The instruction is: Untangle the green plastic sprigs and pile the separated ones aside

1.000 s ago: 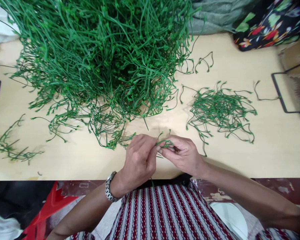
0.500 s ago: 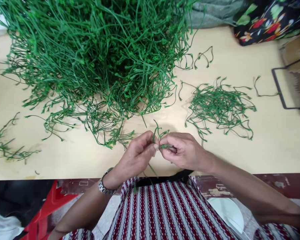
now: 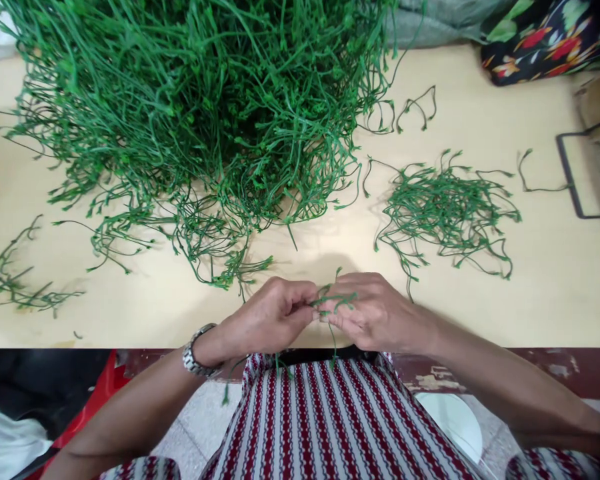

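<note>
The left hand (image 3: 266, 316) pinches green stems (image 3: 330, 300) between its fingers, tips pointing toward three o'clock over the right hand (image 3: 380, 312), whose grip I cannot tell.

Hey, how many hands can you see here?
2: the left hand and right hand, close together near the table's front edge, with green stems between them. No other hands show.
</note>
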Motion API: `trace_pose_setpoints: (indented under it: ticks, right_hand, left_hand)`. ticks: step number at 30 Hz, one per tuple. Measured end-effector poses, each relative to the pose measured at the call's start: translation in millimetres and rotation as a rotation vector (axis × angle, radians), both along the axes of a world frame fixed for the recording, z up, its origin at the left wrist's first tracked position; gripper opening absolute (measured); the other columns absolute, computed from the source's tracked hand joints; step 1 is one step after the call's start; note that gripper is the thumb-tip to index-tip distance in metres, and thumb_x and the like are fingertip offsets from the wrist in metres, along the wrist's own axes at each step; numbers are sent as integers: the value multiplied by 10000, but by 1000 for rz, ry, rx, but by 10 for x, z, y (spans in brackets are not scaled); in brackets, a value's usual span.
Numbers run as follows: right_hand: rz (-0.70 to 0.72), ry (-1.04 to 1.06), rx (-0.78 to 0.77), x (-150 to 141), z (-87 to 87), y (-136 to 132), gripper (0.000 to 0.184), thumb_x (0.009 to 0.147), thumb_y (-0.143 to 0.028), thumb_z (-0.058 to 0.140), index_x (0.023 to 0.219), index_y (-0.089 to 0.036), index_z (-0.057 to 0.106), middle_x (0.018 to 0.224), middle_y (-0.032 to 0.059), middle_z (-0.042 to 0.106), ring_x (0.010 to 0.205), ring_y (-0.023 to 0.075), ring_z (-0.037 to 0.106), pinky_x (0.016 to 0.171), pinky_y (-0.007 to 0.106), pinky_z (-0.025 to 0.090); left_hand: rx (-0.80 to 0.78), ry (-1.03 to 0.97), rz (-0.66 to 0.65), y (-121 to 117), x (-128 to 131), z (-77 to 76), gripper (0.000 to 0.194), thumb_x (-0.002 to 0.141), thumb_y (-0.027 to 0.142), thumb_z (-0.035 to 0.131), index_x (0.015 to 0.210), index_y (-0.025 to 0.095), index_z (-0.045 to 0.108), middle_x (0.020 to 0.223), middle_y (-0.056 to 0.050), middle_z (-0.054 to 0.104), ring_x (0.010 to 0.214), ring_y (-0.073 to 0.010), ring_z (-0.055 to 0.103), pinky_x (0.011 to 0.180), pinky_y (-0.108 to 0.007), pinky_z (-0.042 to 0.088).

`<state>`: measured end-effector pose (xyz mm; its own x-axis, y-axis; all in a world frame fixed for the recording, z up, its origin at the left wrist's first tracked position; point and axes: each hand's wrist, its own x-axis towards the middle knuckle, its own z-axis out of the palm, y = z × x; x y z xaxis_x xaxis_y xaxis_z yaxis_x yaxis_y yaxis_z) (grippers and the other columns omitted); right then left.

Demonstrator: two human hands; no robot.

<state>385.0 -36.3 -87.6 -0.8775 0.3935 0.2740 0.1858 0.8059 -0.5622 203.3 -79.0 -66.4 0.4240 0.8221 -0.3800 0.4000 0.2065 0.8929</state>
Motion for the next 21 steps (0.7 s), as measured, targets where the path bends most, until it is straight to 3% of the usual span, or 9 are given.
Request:
trace_pose_setpoints:
  ticks: [6, 9, 11, 14, 17, 21]
  right_hand:
    - [134, 54, -58, -4, 38, -3, 174, 786, -103, 363, 665, -183, 458, 531, -19, 459, 510, 102, 357, 530, 251, 314]
    - [207, 25, -38, 55, 24, 27, 218, 826, -121, 352, 630, -192, 419, 515, -24, 426, 499, 98, 356, 525, 253, 316]
    - [171, 1, -6, 148, 23, 91, 270, 860, -147, 341, 606, -194, 420, 494, -27, 412, 481, 94, 358, 500, 251, 312]
    - [-13, -4, 120, 370, 73, 272, 229, 864, -154, 400, 669, -192, 512, 521, -18, 485, 501, 94, 427, 508, 248, 354]
    - [-270, -64, 312, 653, 180, 558, 121, 846, -171, 481, 885, -181, 595, 721, 40, 624, 656, 129, 547, 602, 262, 420]
    - [-651, -350, 498, 939, 301, 922, 377, 825, -325, 542, 1152, -136, 553, 976, 175, 619, 919, 285, 560, 750, 394, 409]
  left_hand:
    - [-188, -153, -164, 39, -42, 127, 179, 774, 147, 434, 596, 148, 424, 535, 57, 303, 488, -51, 258, 432, -171, 222]
    - [-271, -200, -197, 42, -96, 196, 227, 757, 145, 461, 541, 156, 392, 500, 59, 276, 453, -50, 236, 406, -180, 198]
    - [-291, -220, -167, 43, -160, 241, 224, 755, 158, 476, 537, 156, 420, 479, 56, 296, 434, -54, 247, 400, -191, 197]
    - [-174, -160, -20, 57, -239, 243, 228, 760, 190, 500, 541, 149, 453, 488, 47, 323, 452, -60, 272, 419, -201, 208]
    - [-91, -111, 57, 81, -241, 147, 242, 758, 193, 512, 535, 147, 428, 516, 46, 318, 491, -62, 282, 451, -203, 225]
    - [-133, -138, 109, 107, -187, 21, 225, 753, 223, 531, 565, 142, 436, 515, 59, 304, 477, -53, 262, 442, -201, 204]
